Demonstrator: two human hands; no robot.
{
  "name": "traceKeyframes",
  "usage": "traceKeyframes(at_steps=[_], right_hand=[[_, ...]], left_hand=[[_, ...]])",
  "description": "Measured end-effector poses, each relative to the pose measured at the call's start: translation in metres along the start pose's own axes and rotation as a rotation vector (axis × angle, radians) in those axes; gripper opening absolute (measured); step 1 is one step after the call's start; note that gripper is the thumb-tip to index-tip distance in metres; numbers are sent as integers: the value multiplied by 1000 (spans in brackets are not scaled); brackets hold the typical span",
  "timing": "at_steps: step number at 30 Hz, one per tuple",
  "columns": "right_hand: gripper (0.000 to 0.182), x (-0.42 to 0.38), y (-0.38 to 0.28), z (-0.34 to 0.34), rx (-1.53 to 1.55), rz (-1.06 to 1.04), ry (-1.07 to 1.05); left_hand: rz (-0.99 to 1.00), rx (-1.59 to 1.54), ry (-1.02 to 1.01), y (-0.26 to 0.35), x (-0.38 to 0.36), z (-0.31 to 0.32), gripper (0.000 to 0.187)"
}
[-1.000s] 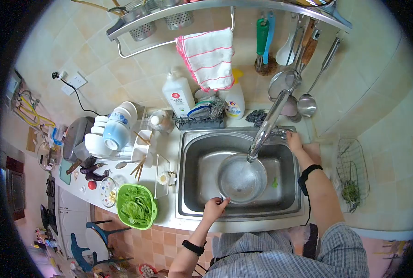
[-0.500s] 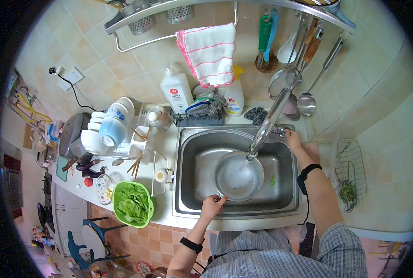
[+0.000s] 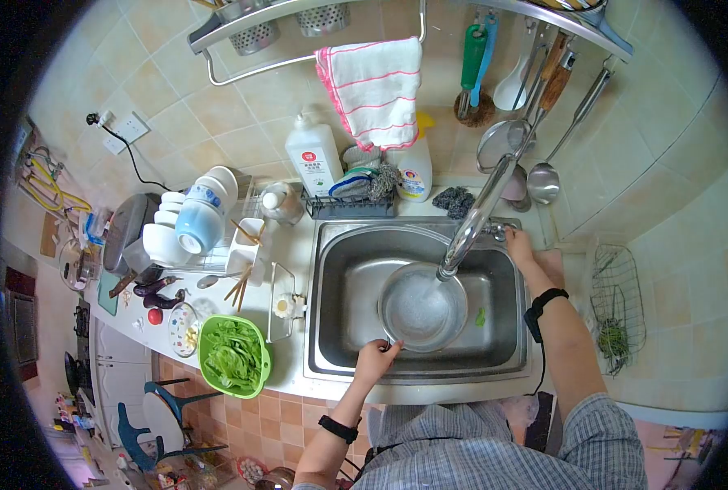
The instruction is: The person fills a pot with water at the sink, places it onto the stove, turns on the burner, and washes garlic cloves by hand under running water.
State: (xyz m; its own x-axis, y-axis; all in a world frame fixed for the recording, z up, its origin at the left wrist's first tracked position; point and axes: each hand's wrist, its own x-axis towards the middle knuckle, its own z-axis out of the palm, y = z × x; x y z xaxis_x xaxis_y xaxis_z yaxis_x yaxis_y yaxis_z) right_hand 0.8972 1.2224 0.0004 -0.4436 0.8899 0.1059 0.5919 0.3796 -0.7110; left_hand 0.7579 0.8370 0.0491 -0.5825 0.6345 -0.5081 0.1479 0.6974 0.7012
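Observation:
A round metal basin sits in the steel sink under the spout of the faucet. Pale, cloudy-looking water shows inside it. At the basin's front left rim, my left hand is closed on the edge, thumb over it. My right hand reaches to the back right corner, its fingers pinched on the faucet handle; they partly hide it. A scrap of green leaf lies on the sink floor, right of the basin.
Left of the sink stands a green basket of leafy greens, near a plate, eggplants and stacked bowls. Behind are a white bottle and a scrubber rack. Ladles hang at back right.
The view has shifted slightly. Both hands keep their places on the basin rim and the faucet handle, and the basin stays under the spout.

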Motion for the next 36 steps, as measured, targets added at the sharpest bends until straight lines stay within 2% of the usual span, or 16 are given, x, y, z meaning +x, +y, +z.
traceKeyframes(at_steps=[2, 5, 7, 14, 16, 20, 22, 36], right_hand=[[38, -1, 2, 2, 17, -46, 46], [38, 4, 8, 4, 33, 38, -20], [39, 5, 11, 8, -17, -6, 54], [40, 4, 6, 6, 22, 57, -3], [41, 2, 7, 8, -47, -42, 115], [41, -2, -4, 0, 73, -70, 68], [41, -1, -8, -4, -58, 30, -16], [39, -1, -7, -1, -59, 34, 15]], left_hand=[[-14, -25, -11, -2, 1, 1, 47], [-19, -25, -11, 2, -1, -1, 47], [2, -21, 0, 1, 0, -1, 47], [-22, -53, -8, -4, 2, 1, 47], [-16, -62, 9, -3, -1, 2, 47], [17, -39, 29, -3, -2, 2, 47], [9, -44, 23, -4, -2, 2, 47], [-8, -46, 12, -2, -3, 0, 47]])
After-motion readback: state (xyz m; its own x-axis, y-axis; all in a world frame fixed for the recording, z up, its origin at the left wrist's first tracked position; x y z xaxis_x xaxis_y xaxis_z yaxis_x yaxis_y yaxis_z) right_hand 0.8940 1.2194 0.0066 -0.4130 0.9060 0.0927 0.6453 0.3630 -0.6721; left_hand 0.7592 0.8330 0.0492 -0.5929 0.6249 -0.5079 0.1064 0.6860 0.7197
